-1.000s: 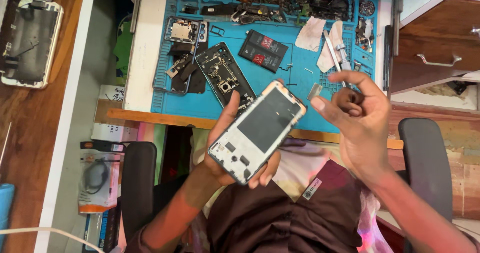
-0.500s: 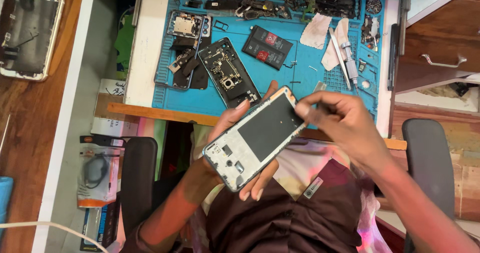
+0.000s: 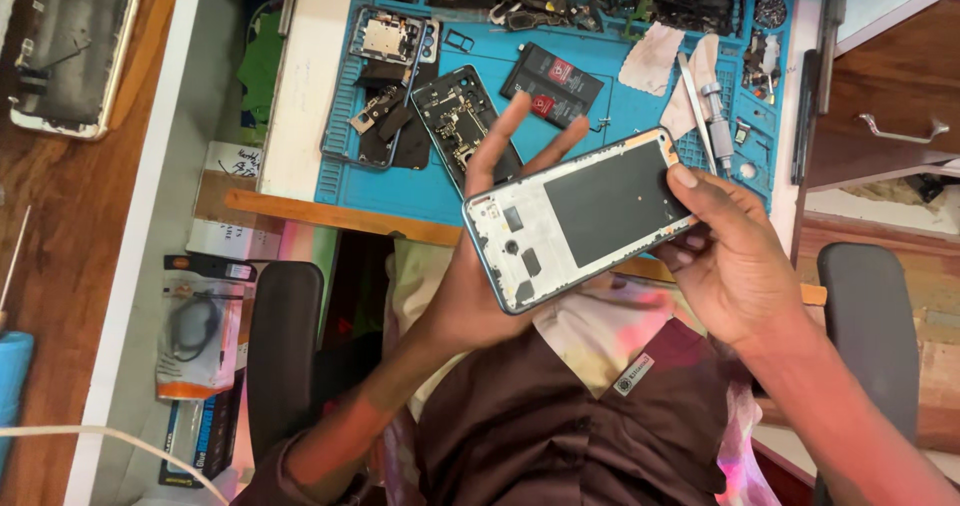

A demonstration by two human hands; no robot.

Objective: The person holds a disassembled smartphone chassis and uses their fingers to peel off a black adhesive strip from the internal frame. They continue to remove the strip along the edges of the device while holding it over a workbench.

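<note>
- Phone frame (image 3: 580, 221) — open, white inside with a dark rectangular panel — held up in mid-air over the lap, just off the near edge of the blue work mat (image 3: 620, 106). Long axis tilted, running from about 8 o'clock up to 2 o'clock.
- Left hand (image 3: 480, 276) under the frame, palm cradling its lower end; fingers spread loose and poking out past the top edge at 11 o'clock. Supporting rather than clenched.
- Right hand (image 3: 735, 261) at the frame's 3 o'clock end, thumb pressed on the upper corner, fingers curled beneath — a firm pinch on that end.
- On the mat, at 12 o'clock from the hands: a dark battery pack (image 3: 553, 78) with a red patch, lying flat.
- At 10 o'clock: a stripped circuit board (image 3: 455, 121), black, angled; a second gutted phone shell (image 3: 385, 71) just beside it.
- At 1 o'clock: tweezers (image 3: 697, 101) and a small screwdriver (image 3: 716, 124) lying side by side, by two pale cloth scraps (image 3: 652, 61).
- Far 10 o'clock, on the wooden surface: another opened phone body (image 3: 70, 51), well apart from the rest.
</note>
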